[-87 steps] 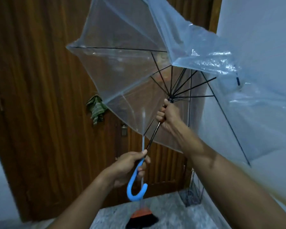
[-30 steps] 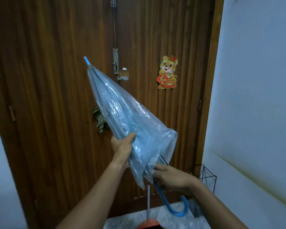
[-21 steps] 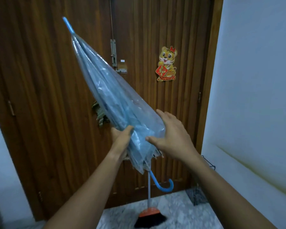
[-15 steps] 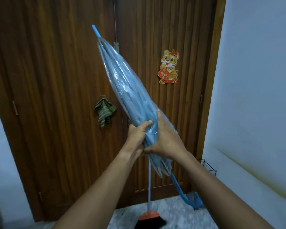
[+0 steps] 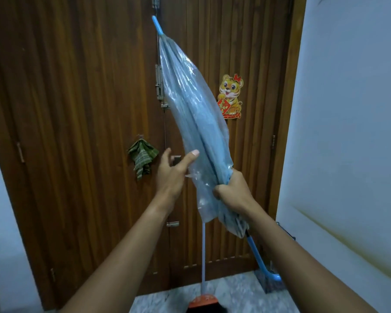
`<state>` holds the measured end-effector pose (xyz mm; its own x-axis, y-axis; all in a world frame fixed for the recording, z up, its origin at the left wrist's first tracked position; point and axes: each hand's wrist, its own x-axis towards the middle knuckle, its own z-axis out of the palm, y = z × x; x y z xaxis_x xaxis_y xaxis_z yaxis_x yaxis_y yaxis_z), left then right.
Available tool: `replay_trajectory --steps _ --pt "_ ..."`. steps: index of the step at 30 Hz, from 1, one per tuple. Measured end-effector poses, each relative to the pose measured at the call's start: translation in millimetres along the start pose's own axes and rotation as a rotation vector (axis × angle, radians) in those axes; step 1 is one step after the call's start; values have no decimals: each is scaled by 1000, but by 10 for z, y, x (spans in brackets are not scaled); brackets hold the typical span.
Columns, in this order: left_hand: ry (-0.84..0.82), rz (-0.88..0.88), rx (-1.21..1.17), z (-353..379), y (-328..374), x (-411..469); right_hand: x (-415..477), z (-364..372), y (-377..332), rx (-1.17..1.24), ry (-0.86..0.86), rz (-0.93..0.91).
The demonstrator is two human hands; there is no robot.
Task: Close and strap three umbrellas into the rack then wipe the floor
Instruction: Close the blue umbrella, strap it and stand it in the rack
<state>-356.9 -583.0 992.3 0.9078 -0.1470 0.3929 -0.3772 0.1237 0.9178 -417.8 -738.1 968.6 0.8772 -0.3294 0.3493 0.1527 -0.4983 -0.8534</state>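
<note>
The closed clear umbrella is held tip-up in front of the door, not yet strapped. The right hand is clamped round the bunched lower canopy; the left hand is spread apart, thumb against the loose plastic. The step looks like gathering the folds. Next the left hand must wrap them tight and find the strap, which cannot be seen, before lowering the umbrella into the wire rack.

The umbrella is glossy, crinkled clear plastic before a ribbed wooden door; left of it hangs a striped cloth.
</note>
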Motion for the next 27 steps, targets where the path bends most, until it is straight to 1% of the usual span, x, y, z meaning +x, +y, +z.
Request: replay_trajectory --steps 1,2,3,4,6,8,10,13,15,16,17,18,19,20,21,22,23,24,25,27 --pt "-184 -109 -141 22 4 19 -8 -42 -25 50 -82 -23" --pt "-320 -174 -225 69 9 9 -32 -67 -54 78 -160 -51" --pt "-387 -210 -281 135 36 -19 -54 -74 -80 78 -230 -83" --pt "-395 -246 -303 196 88 -63 -73 -70 -102 73 -290 -122" --pt "-343 -312 -319 274 130 -96 -61 -49 -89 96 -355 -181" --pt "-362 -364 -340 280 138 -78 -6 -37 -58 54 -342 -177" --pt "-403 -365 -328 256 155 -68 49 -8 -6 -16 -327 -152" --pt "-485 -336 -217 252 210 -83 87 18 91 -18 -275 -132" --pt "-544 -312 -72 185 215 -47 95 -57 66 -31 -256 -108" --pt "-550 -247 13 124 199 -19 120 -133 34 -59 -268 -87" --pt "-507 -143 142 62 157 7 169 -233 10 -103 -297 -67" --pt "-397 -5 344 -6 115 11 215 -347 -29 -166 -342 -48" --pt "-218 202 589 -77 57 -13 272 -461 -67 -239 -392 -21" --pt "-13 493 822 -134 13 -75 317 -560 -118 -316 -443 9" --pt "106 768 963 -165 -3 -154 361 -643 -173 -390 -495 30" --pt "120 963 1073 -158 -17 -220 394 -699 -254 -468 -552 44" --pt "55 1068 1183 -115 -54 -259 419 -720 -360 -547 -612 49" --pt "-35 1093 1285 -66 -143 -223 428 -717 -494 -622 -670 60" --pt "-75 1086 1373 -18 -199 -195 461 -694 -608 -686 -722 66" --pt "-62 1064 1419 67 -260 -117 510 -624 -815 -821 -786 64"
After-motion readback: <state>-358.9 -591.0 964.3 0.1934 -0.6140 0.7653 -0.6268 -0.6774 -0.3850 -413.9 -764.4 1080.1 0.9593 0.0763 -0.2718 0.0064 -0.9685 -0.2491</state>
